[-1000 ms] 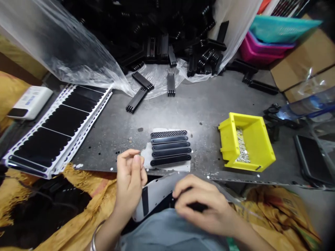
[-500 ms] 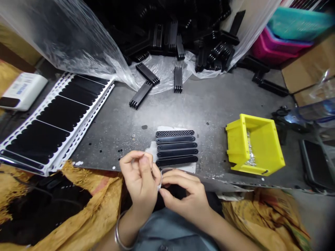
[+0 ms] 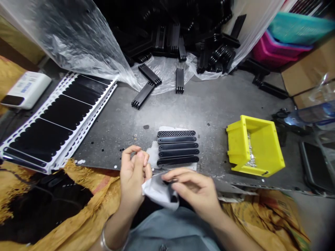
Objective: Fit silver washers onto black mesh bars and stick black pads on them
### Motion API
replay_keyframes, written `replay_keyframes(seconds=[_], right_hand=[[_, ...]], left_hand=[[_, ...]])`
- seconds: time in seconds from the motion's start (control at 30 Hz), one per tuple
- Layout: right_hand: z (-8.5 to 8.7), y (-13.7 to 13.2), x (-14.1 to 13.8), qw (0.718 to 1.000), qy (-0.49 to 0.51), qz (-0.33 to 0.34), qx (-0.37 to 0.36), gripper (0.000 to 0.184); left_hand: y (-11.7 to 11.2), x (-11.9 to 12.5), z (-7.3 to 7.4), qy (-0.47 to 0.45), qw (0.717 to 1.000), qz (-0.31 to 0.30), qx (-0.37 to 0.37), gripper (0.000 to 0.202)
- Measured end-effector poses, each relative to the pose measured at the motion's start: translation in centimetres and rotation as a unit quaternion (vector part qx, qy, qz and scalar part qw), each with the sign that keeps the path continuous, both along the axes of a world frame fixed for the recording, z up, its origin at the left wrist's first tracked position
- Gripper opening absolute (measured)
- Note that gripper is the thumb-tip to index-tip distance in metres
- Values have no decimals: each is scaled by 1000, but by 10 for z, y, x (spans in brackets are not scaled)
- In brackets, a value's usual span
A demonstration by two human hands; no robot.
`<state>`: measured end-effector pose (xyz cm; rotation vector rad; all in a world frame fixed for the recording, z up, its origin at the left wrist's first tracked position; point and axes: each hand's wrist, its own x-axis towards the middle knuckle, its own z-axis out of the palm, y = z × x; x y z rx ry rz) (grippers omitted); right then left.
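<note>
Curling the fingers of the left hand (image 3: 134,174) under the thumb, against the edge of a thin, white, flexible sheet (image 3: 154,192); unable to tell a firm pinch from mere contact. Bringing thumb and forefinger of the right hand (image 3: 193,190) narrowly together at a dark patch on that sheet, too blurred to tell gripped from touched. Having the sheet just on the near side of a row of five narrow, round-ended black plastic bars (image 3: 179,152).

Seeing, beyond the row, three loose, rectangular black plastic pieces with slotted ends (image 3: 180,81), partway to a dark heap of similar pieces (image 3: 167,38) flanked by crumpled clear plastic sheeting (image 3: 104,42). Facing, right of the row, an open yellow plastic bin (image 3: 269,150) with tiny silvery pieces (image 3: 250,153) inside, blocking part of that side; farther right, a flat, dark rectangular device (image 3: 316,165). Finding, well left of the row, stacked white scallop-edged sheets with black strips (image 3: 59,116), then a white box (image 3: 26,89).
</note>
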<state>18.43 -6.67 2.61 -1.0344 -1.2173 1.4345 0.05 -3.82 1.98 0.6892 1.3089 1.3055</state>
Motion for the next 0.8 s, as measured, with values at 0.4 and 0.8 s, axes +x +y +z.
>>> replay_keyframes(seconds=[0.4,0.8], right_hand=[[-17,131,21,863,-381,77,323,14],[-28,139,6,835,-416,100,346,21]], left_hand=[[72,-20,-15,402,892,-167,122,26],[86,-16,-35,371,905,-182,101,24]])
